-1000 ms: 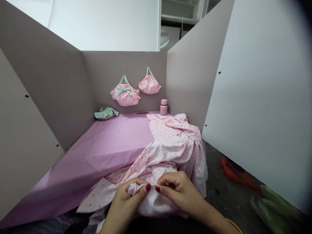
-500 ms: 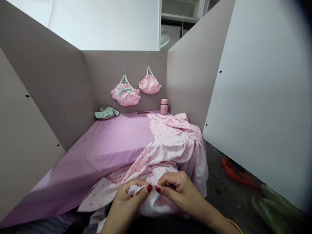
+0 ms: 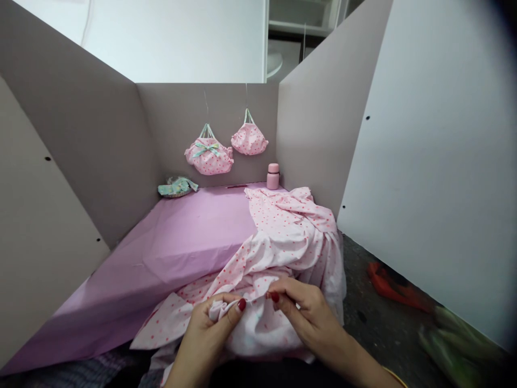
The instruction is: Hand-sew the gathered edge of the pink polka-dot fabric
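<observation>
A large pale pink fabric with red dots (image 3: pixel 278 242) spreads over the table's right side and falls in folds towards me. My left hand (image 3: pixel 214 320) is closed on a bunched edge of this fabric, thumb pressed against the fingers. Just right of it, my right hand (image 3: pixel 305 310) pinches thumb and forefinger together a short way from the held edge. What sits in that pinch is too small to make out. Dark red polish shows on both thumbnails.
A purple cloth (image 3: pixel 197 215) covers the table. Two small dotted pouches (image 3: pixel 210 159) hang by threads at the back panel. A pink bottle (image 3: pixel 273 177) and a bundle of green patterned cloth (image 3: pixel 177 187) stand at the back. Grey panels (image 3: pixel 319 124) enclose the sides.
My right hand has drawn away from the left, up and to the right, so a gap now separates the thumbs. The left hand has shifted slightly and keeps its hold on the fabric.
</observation>
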Demonstrator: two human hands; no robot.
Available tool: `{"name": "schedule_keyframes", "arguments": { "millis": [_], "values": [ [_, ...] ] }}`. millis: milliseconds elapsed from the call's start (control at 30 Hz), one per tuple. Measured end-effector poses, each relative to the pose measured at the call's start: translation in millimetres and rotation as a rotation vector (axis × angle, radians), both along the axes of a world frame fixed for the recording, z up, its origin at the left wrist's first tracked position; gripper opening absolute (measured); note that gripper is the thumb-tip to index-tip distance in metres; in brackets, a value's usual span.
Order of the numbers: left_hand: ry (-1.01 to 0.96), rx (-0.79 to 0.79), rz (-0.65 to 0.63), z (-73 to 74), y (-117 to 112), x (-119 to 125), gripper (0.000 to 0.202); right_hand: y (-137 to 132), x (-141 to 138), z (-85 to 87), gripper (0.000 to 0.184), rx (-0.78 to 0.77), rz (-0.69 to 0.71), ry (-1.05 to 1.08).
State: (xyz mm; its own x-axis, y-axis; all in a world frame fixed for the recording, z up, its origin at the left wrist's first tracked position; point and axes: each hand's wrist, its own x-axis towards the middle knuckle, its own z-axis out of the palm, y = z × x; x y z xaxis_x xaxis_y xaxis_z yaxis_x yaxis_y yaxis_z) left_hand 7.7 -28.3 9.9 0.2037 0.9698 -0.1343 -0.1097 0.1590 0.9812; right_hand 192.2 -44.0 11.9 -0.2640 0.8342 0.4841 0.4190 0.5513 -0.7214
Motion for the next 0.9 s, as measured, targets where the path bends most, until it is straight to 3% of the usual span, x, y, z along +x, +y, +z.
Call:
{"name": "schedule_keyframes", "arguments": {
  "millis": [233, 900],
  "values": [
    [-0.030, 0.012, -0.019, 1.8, -2.0, 0.5, 0.025, -2.5, -3.5, 3.6, 0.017, -0.031, 0.091, -0.057],
    [-0.018, 0.002, -0.067, 2.8, -3.2, 0.3, 0.023, -2.2, -8.4, 7.1, 0.018, -0.037, 0.078, -0.112]
  ]
}}
